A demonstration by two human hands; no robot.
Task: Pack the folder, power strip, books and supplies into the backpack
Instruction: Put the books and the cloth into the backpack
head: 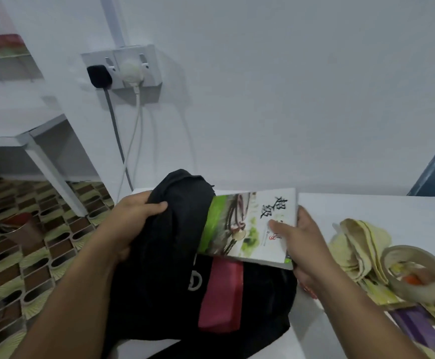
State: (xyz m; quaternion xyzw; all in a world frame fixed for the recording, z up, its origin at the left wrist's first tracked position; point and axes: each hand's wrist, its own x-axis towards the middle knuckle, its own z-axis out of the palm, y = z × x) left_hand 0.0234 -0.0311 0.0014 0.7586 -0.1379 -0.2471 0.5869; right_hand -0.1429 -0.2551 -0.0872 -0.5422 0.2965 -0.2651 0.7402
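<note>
Gripping the black backpack (175, 255) fabric near its opening, my left hand (131, 216) is clenched on the cloth. My right hand (296, 244) grasps a book (250, 226) with a green-and-white cover, thumb on top; its far end sits inside the backpack's mouth. The backpack lies on the white worktop (366, 208). A tape roll (413, 273) and yellow cloth (358, 244) rest to the right. Beyond, a wall socket (123, 66) holds two plugs.

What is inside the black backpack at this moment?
One end of the book is inside the backpack; the right hand holds the other end. Black fabric, gripped by the left hand, hides anything deeper.
</note>
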